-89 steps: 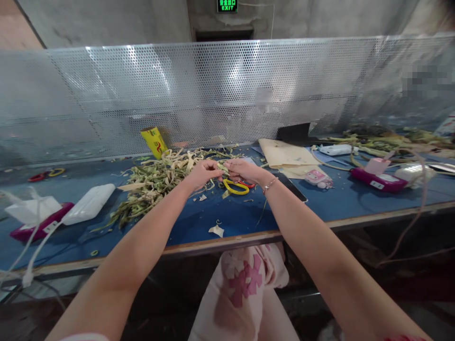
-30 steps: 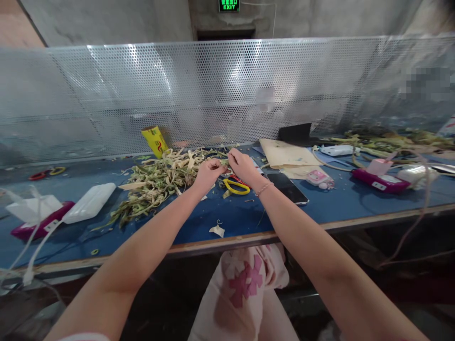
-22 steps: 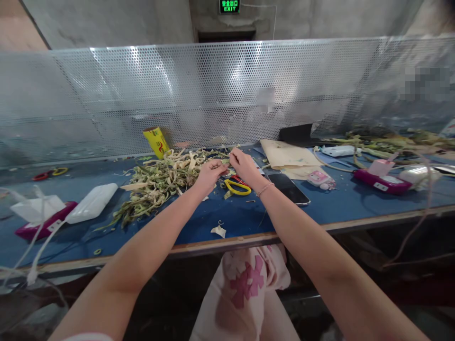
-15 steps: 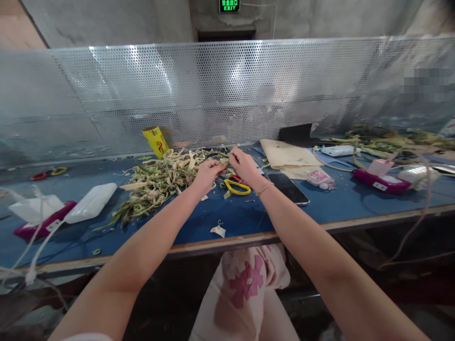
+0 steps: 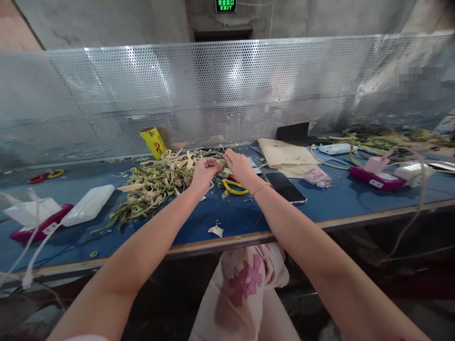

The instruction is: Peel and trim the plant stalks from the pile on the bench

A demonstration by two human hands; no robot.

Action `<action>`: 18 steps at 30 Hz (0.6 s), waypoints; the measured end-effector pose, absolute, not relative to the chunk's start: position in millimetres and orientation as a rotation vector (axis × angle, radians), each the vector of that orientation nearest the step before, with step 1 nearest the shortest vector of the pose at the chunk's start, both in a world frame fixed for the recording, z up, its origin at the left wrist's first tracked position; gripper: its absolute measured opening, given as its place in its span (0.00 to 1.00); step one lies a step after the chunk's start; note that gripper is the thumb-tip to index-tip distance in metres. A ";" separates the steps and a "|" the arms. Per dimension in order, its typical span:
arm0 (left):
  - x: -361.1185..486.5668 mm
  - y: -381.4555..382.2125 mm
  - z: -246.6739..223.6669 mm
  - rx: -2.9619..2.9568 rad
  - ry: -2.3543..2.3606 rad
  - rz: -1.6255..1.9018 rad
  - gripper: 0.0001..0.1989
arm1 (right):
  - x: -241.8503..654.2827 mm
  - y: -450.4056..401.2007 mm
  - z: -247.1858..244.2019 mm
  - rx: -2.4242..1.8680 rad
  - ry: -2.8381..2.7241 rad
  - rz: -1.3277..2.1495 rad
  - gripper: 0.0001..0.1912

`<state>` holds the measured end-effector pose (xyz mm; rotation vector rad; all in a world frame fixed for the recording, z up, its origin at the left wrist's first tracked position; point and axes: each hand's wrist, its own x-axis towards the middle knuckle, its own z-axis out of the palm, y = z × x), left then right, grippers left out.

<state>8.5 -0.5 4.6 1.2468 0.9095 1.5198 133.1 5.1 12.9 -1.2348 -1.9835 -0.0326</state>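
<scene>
My left hand (image 5: 206,173) is closed in a pinch at the right edge of a pile of dried, pale green plant pieces (image 5: 152,189). What its fingertips hold is too small to make out. Close beside it, my right hand (image 5: 237,166) has its fingers curled together, their contents hidden. Below my right hand lie scissors with yellow handles (image 5: 234,187), partly covered by it. A black phone (image 5: 286,187) rests to the right of my right wrist. A small pale scrap (image 5: 216,230) lies near the front edge of the blue table (image 5: 192,222).
A yellow tube (image 5: 153,142) stands behind the pile, against a perforated metal screen (image 5: 213,90). White and purple power devices with cables sit at left (image 5: 39,222) and right (image 5: 378,179). Brown paper (image 5: 284,154) and a pink case (image 5: 317,177) are right of centre.
My hands have drawn slightly apart, with the left fingers lifted a little. The whole view has shifted slightly, so objects appear a bit further left.
</scene>
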 end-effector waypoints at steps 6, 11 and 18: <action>11.8 -6.6 7.6 1.213 0.935 1.497 0.11 | 129.3 7.7 9.5 -1.258 -2.026 -0.095 0.10; 14.4 -4.5 3.8 1.197 1.037 1.652 0.08 | 120.5 12.0 -0.6 -1.118 -1.990 -0.117 0.12; 7.0 -1.3 0.7 1.643 1.355 1.818 0.10 | 114.8 8.1 -1.4 -1.121 -1.931 -0.071 0.10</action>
